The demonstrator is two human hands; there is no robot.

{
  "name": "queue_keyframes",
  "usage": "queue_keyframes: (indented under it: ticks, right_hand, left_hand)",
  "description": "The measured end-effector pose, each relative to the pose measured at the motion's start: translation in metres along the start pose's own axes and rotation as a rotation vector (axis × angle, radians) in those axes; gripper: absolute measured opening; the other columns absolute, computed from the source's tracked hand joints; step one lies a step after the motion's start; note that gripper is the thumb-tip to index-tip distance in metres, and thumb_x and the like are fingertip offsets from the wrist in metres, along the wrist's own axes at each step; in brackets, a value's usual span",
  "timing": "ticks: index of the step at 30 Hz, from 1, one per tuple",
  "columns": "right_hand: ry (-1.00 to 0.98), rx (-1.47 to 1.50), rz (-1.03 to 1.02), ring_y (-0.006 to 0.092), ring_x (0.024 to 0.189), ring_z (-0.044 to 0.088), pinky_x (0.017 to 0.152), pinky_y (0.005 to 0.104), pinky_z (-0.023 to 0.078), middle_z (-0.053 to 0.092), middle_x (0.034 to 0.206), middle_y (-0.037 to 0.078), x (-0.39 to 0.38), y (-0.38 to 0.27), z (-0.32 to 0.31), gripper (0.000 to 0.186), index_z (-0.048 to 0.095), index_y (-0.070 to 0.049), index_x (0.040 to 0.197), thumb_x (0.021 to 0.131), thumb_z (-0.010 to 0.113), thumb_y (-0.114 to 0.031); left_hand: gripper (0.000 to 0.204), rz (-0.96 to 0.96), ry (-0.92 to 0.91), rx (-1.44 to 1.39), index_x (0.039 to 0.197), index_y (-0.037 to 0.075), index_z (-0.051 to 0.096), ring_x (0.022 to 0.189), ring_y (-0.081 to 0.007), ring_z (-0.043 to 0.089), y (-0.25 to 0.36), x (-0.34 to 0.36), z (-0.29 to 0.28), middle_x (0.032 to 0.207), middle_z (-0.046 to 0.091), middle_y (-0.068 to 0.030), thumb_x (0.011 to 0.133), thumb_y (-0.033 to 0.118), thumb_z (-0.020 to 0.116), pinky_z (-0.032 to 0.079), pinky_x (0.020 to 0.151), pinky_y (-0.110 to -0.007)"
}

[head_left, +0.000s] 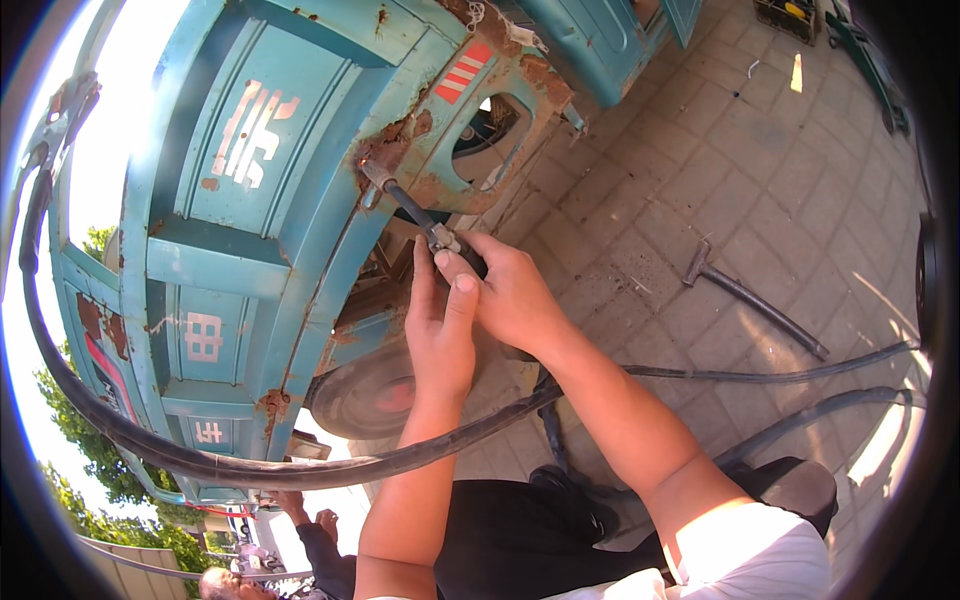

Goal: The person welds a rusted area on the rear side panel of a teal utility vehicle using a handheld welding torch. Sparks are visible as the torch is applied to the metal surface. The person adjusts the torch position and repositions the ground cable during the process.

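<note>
In both hands I hold a MIG welding torch (411, 209) with a black neck and a pale nozzle. My right hand (507, 291) is wrapped round its dark handle. Against the torch's near side lies my left hand (442, 335), fingers fairly straight along it and thumb beside my right hand. The nozzle tip meets a rusted patch (396, 142) on the corner of a teal metal vehicle body (300, 225), and a small reddish glow shows there. Below the rust is a tail panel with an oval opening (490, 140).
A thick black cable (300, 470) loops across the front, over my left forearm. On the paving (640, 180) lies a hammer (755, 300). A green floor jack (868, 70) and a toolbox (786, 18) stand far right. Another person (325, 545) is at lower left, near a wheel (365, 392).
</note>
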State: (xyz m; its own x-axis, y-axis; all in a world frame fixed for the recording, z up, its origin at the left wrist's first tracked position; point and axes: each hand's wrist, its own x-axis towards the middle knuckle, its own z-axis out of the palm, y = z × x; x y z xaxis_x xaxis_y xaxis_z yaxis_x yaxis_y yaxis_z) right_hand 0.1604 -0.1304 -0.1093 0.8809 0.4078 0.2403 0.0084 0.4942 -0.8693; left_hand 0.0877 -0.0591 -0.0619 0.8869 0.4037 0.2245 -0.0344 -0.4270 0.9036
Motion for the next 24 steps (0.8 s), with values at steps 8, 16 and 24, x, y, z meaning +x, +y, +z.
queue_keyframes:
  ticks: [8, 16, 24]
  right_hand:
    - [0.033, -0.028, -0.04, 0.0392, 0.091, 0.073, 0.08, 0.0418, 0.055, 0.074, 0.097, 0.025, 0.0003, 0.0006, -0.002, 0.051, 0.063, 0.0, 0.133, 0.099, 0.062, -0.038]
    - [0.031, -0.008, -0.051, 0.0384, 0.089, 0.073, 0.079, 0.0414, 0.056, 0.074, 0.095, 0.025, -0.0008, -0.0002, -0.0022, 0.051, 0.063, 0.001, 0.132, 0.099, 0.063, -0.038]
    - [0.025, 0.001, -0.034, 0.0415, 0.094, 0.072, 0.081, 0.0436, 0.055, 0.074, 0.097, 0.025, 0.0039, -0.0016, -0.0001, 0.051, 0.063, 0.001, 0.13, 0.1, 0.062, -0.04]
  left_hand:
    - [0.083, 0.001, -0.017, -0.018, 0.162, -0.006, 0.02, 0.141, -0.0208, 0.044, -0.0012, 0.0003, 0.0016, 0.156, 0.043, -0.0144, 0.103, 0.032, 0.064, 0.035, 0.116, -0.033]
    - [0.088, 0.001, -0.019, -0.031, 0.162, -0.008, 0.017, 0.143, -0.0232, 0.043, 0.0009, -0.0008, 0.0005, 0.157, 0.042, -0.0168, 0.101, 0.029, 0.069, 0.034, 0.117, -0.035]
    - [0.08, 0.019, -0.016, -0.019, 0.162, -0.006, 0.021, 0.143, -0.0223, 0.043, -0.0013, 0.0045, 0.0002, 0.158, 0.041, -0.015, 0.105, 0.031, 0.062, 0.033, 0.118, -0.034]
